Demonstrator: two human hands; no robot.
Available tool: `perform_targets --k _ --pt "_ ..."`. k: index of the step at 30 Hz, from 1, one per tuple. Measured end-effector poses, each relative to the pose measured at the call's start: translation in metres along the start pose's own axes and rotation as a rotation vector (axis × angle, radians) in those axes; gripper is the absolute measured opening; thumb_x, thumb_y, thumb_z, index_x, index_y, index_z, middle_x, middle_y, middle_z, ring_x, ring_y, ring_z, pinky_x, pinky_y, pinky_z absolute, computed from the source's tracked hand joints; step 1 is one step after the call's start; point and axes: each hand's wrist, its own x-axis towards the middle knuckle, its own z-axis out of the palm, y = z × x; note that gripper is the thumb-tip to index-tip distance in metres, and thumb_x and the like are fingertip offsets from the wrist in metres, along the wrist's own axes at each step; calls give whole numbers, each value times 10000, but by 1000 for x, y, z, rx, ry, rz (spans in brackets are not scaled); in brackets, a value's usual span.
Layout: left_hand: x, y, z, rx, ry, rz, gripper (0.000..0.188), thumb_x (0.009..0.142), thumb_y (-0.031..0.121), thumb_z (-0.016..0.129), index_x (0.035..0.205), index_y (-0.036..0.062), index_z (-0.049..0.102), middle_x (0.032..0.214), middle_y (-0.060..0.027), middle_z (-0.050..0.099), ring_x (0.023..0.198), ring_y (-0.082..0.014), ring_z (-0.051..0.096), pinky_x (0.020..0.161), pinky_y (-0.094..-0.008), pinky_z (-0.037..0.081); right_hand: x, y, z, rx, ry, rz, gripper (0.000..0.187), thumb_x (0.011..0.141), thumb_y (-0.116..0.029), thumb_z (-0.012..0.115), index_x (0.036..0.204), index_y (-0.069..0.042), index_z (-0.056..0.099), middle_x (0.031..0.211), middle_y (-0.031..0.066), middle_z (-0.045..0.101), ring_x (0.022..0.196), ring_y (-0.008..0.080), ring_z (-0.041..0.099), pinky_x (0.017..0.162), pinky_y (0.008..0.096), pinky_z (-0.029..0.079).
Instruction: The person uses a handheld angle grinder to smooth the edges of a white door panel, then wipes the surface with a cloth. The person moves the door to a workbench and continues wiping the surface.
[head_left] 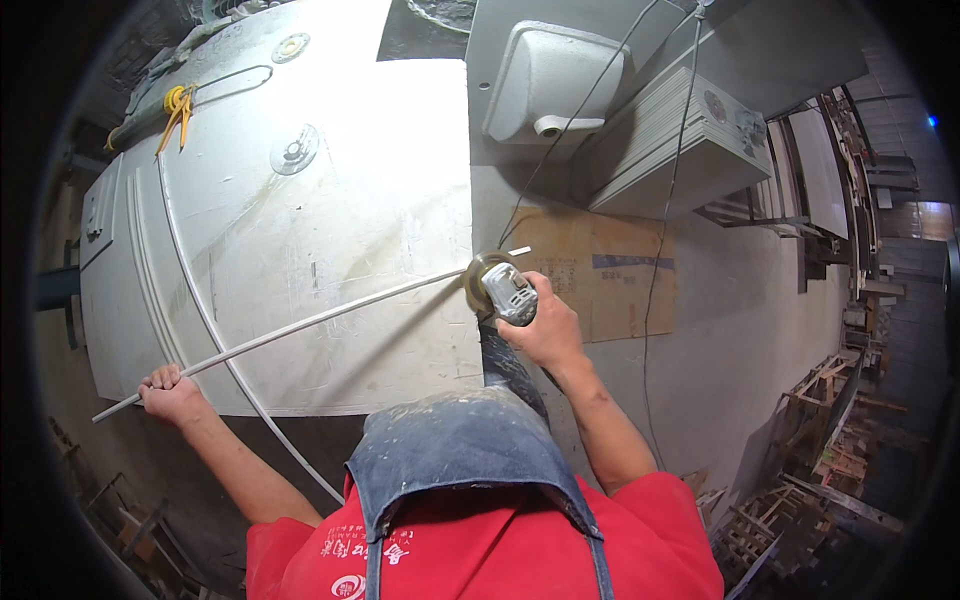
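Observation:
My left hand [168, 393] is closed round a long thin white strip [330, 318] near its lower left end. The strip slants up across the white worktable [390, 180], and its far end sticks out past the table's right edge. In my right hand [550, 325] is an angle grinder [508, 290], its round disc [476, 285] up against the strip close to that far end. Whether the disc touches the strip or only overlaps it in view, I cannot tell. A dark cord runs up from the grinder.
A caulking gun [178, 108] with yellow handles lies at the table's upper left. Two discs [295, 150] rest on the tabletop. Another long curved white strip [195, 275] crosses the table's left part. Beyond the right edge are flattened cardboard [600, 300], a white sink basin [555, 80] and stacked slabs [665, 150].

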Motion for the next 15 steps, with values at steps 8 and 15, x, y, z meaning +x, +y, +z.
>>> perform_targets --k 8,15 --pt "12 -7 -11 -1 -24 -7 354 1090 228 398 745 158 432 589 36 323 463 -118 256 486 -307 272 11 14 -9 -26 43 44 801 731 -365 862 1408 -159 487 1113 210 730 1041 424 705 903 500 561" --pt "24 -13 -21 -24 -45 -18 320 1070 209 400 758 156 448 597 40 327 461 -115 275 479 -307 279 19 27 -19 -35 103 122 761 733 -360 854 1388 -167 519 1121 207 740 1045 421 716 915 481 563"
